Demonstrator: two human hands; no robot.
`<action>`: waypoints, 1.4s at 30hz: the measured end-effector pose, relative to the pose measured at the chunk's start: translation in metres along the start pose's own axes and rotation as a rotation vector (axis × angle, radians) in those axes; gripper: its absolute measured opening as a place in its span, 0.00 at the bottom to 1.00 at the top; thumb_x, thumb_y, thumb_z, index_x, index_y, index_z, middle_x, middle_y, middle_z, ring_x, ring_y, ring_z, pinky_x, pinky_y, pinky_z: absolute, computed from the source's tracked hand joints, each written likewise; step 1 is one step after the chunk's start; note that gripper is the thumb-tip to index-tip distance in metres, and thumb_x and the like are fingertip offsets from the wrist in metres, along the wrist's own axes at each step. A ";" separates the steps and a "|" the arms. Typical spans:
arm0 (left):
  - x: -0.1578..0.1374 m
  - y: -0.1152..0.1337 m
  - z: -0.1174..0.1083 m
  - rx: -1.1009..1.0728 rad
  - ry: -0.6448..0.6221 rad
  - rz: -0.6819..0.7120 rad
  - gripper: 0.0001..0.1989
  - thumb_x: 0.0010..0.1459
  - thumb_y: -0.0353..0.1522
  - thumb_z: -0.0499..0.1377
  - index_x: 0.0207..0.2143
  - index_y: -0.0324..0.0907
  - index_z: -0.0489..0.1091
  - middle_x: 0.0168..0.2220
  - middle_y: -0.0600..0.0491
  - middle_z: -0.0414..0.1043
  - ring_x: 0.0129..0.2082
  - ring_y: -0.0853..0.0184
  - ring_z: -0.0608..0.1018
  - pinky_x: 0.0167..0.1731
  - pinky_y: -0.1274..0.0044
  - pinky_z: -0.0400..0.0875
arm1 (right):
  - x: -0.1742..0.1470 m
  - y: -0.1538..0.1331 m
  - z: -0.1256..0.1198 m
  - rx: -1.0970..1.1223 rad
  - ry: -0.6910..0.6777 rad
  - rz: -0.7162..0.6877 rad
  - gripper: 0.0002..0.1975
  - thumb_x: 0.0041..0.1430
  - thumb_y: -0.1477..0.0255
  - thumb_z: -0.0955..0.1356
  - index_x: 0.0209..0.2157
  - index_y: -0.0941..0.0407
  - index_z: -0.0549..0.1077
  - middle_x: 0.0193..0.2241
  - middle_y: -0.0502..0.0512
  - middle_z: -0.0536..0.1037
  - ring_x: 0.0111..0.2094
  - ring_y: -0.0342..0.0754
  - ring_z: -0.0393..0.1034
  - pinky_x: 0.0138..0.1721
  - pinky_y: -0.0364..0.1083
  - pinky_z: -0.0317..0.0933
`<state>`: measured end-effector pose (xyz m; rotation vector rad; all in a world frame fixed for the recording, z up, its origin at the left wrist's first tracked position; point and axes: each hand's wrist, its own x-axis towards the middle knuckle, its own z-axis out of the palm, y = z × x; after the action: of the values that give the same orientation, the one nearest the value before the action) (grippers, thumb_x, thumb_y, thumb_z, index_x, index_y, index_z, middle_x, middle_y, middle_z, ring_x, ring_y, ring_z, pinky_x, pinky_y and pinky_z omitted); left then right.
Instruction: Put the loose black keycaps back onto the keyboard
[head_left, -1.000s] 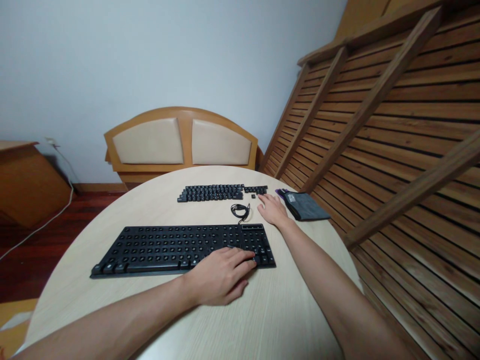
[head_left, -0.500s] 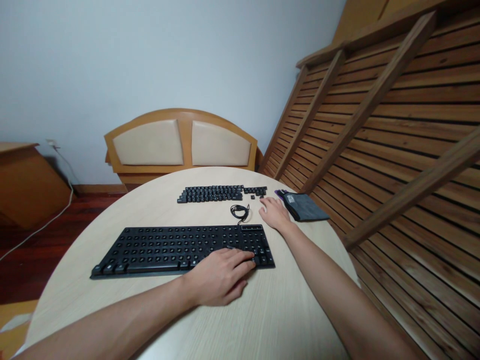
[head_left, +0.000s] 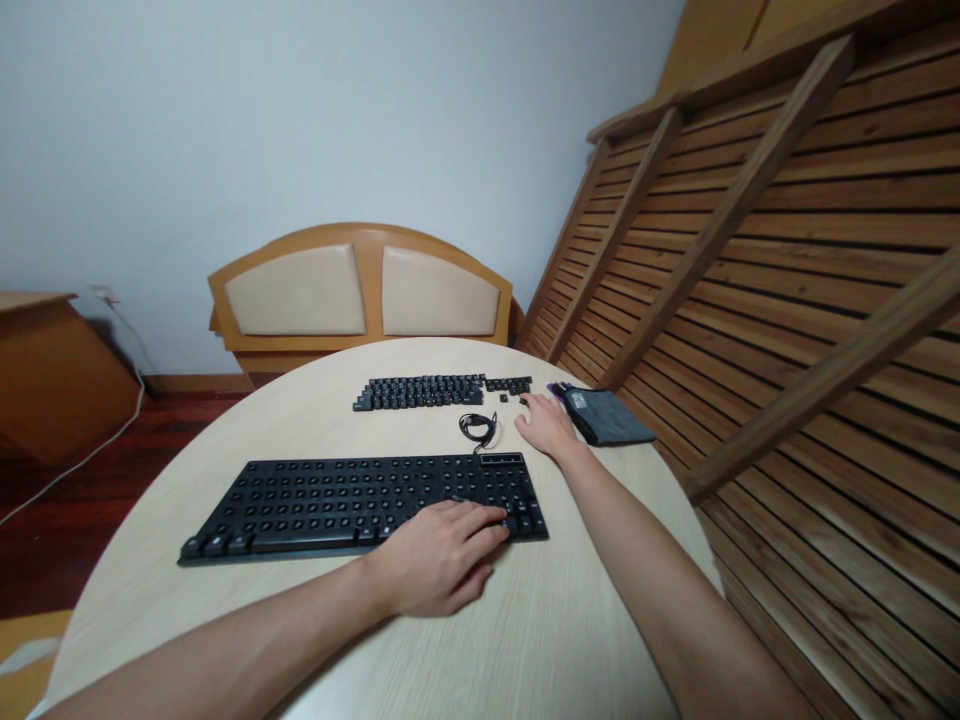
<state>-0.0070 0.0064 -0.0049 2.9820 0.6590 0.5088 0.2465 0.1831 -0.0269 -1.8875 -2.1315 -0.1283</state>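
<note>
A black keyboard [head_left: 315, 497] lies on the table, most of its key positions bare of caps, with a few caps at its lower edge and lower right. My left hand [head_left: 442, 555] rests over the keyboard's right part, fingers stretched toward the number pad; a small dark piece beside its knuckles is too unclear to name. Farther back, my right hand [head_left: 546, 422] reaches to the loose keycaps, thumb and index finger apart. Its index fingertip is at a single keycap [head_left: 523, 401]. Another single keycap [head_left: 503, 398] lies just left of it. Loose keycaps [head_left: 420, 391] stand in rows.
The coiled cable [head_left: 477, 429] lies behind the keyboard. A dark grey pouch [head_left: 611, 416] with something purple at its edge is right of my right hand. The round table [head_left: 315, 425] meets a leaning slatted wooden frame [head_left: 750, 330] on the right; a padded headboard [head_left: 371, 290] stands behind.
The view has tilted slightly up. Both hands keep nearly the same places over the keyboard and at the loose keycaps.
</note>
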 end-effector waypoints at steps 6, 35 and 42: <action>0.000 0.000 0.001 0.000 0.007 0.002 0.19 0.64 0.32 0.54 0.56 0.37 0.64 0.59 0.42 0.68 0.54 0.55 0.75 0.52 0.63 0.73 | -0.010 0.005 -0.007 0.038 -0.008 -0.079 0.18 0.65 0.73 0.63 0.55 0.61 0.70 0.51 0.64 0.76 0.52 0.56 0.66 0.55 0.49 0.55; -0.001 -0.002 0.000 0.013 0.093 -0.019 0.14 0.64 0.29 0.53 0.52 0.39 0.68 0.52 0.45 0.73 0.51 0.58 0.76 0.47 0.65 0.77 | -0.051 0.019 -0.045 0.316 -0.208 -0.334 0.17 0.62 0.73 0.69 0.53 0.56 0.73 0.34 0.54 0.78 0.35 0.48 0.71 0.37 0.44 0.60; -0.002 -0.003 -0.002 0.008 0.047 -0.045 0.14 0.65 0.29 0.52 0.51 0.39 0.68 0.51 0.45 0.73 0.49 0.58 0.75 0.44 0.66 0.78 | -0.051 0.016 -0.046 0.257 -0.186 -0.339 0.09 0.63 0.74 0.67 0.44 0.57 0.76 0.40 0.58 0.79 0.41 0.50 0.72 0.43 0.45 0.61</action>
<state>-0.0110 0.0083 -0.0037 2.9631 0.7313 0.5767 0.2742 0.1249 0.0013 -1.4339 -2.4415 0.2493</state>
